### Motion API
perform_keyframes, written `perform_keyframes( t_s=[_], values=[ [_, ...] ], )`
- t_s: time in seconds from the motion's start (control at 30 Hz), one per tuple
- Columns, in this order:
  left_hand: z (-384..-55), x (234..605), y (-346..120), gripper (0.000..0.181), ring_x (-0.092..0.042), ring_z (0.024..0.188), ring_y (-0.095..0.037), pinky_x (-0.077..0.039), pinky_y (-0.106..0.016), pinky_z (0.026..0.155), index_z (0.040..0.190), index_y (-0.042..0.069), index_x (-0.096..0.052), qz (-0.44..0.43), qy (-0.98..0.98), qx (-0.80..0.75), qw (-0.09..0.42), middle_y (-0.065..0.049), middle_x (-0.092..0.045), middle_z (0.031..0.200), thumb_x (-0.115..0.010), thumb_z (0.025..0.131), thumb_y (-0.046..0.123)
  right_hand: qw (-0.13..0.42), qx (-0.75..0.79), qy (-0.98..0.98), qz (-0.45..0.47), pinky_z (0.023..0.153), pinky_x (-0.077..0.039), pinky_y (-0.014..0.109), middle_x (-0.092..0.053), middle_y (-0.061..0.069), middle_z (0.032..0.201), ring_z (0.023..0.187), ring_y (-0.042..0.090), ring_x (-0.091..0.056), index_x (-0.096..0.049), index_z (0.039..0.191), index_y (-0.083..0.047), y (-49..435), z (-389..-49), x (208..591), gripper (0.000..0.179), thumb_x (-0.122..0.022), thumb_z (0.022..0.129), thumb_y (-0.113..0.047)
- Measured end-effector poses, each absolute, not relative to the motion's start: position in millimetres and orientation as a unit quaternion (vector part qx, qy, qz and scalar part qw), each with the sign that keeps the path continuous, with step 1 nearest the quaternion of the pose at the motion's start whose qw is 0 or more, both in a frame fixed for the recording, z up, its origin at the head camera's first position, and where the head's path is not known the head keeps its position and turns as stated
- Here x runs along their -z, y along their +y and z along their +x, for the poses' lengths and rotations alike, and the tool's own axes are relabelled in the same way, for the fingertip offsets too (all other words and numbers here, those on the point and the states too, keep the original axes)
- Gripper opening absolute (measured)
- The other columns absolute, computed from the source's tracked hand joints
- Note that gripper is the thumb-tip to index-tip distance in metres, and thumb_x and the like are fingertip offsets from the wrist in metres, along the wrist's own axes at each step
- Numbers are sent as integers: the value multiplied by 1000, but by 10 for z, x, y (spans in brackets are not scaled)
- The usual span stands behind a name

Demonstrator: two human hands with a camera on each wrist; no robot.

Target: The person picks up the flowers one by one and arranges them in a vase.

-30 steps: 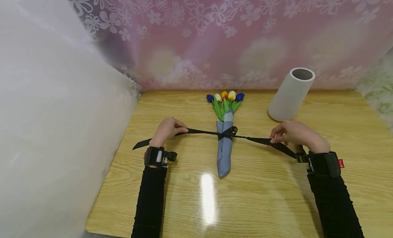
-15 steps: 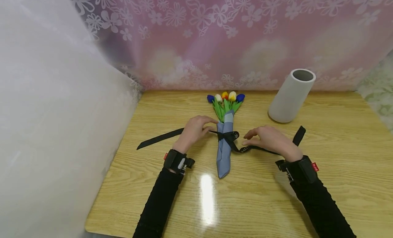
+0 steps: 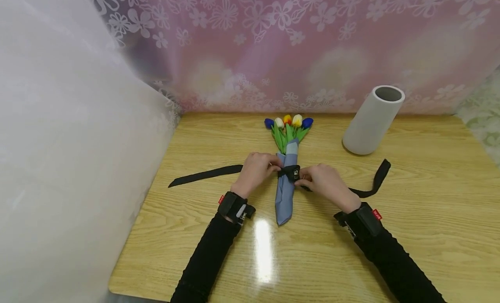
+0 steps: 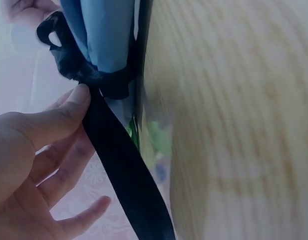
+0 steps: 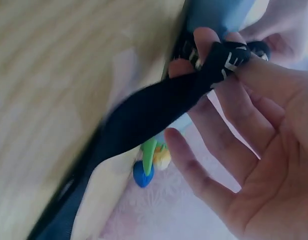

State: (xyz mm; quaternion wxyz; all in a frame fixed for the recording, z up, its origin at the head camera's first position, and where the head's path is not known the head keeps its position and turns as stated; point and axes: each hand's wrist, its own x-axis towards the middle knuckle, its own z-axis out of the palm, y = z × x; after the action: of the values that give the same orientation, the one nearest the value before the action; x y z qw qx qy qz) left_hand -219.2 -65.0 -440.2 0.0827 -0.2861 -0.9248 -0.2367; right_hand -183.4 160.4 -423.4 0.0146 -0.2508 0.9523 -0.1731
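A bouquet of tulips (image 3: 297, 120) in blue, white, yellow and orange lies on the table, its stems rolled in blue-grey wrapping (image 3: 285, 203). Black ribbon (image 3: 207, 174) circles the wrapping, knotted at the middle with a small loop. At the knot's left side, my left hand (image 3: 255, 170) pinches the ribbon between thumb and index finger; its tail runs left past the wrist. On the other side my right hand (image 3: 326, 183) pinches a lettered stretch of the ribbon (image 5: 226, 62) beside the knot. That tail curls away to the right, partly hidden under the hand.
A white vase (image 3: 369, 125) stands at the back right of the wooden table (image 3: 156, 251). Behind the table hangs a pink flowered curtain (image 3: 254, 55), and a white sheet (image 3: 70, 164) borders the left side.
Both hands have let go of the outstretched ribbon ends, moved inward to the knot and taken hold of the ribbon there. Its ends now lie loose on the table.
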Motion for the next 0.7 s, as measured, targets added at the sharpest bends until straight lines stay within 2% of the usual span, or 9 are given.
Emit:
perform_keyframes(
  t_s=[0.1,0.2,0.47,0.7],
  values=[
    [-2204,4402,-664,6,-68,81,-7,-52,-23,72,93,19,-80,-279,-924,253,67,6,-76,90,-75,93,22,12,167,952,-257,49,-35,25,-62,-7,62,52,7,-48,-67,72,-18,1653,-1863,4220,22,-81,88,-26],
    [-2213,4408,-681,7,-68,82,-7,-53,-23,73,93,18,-80,-280,-923,258,59,6,-76,90,-73,94,21,28,171,949,-264,50,-35,24,-66,-9,66,53,6,-49,-70,74,-20,1698,-1887,4206,19,-81,88,-27],
    [-2205,4407,-714,9,-67,79,-8,-53,-24,70,91,18,-79,-265,-925,267,56,6,-75,89,-71,95,21,57,189,939,-283,51,-29,25,-53,-12,58,51,8,-41,-72,76,-22,1792,-1913,4168,16,-80,89,-26],
    [-2241,4412,-844,9,-69,81,-12,-55,-27,71,94,17,-78,-249,-933,252,64,3,-75,91,-70,96,19,86,183,937,-286,54,-30,26,-54,-11,61,53,8,-41,-74,78,-22,1877,-1913,4122,13,-79,89,-26]
  ],
)
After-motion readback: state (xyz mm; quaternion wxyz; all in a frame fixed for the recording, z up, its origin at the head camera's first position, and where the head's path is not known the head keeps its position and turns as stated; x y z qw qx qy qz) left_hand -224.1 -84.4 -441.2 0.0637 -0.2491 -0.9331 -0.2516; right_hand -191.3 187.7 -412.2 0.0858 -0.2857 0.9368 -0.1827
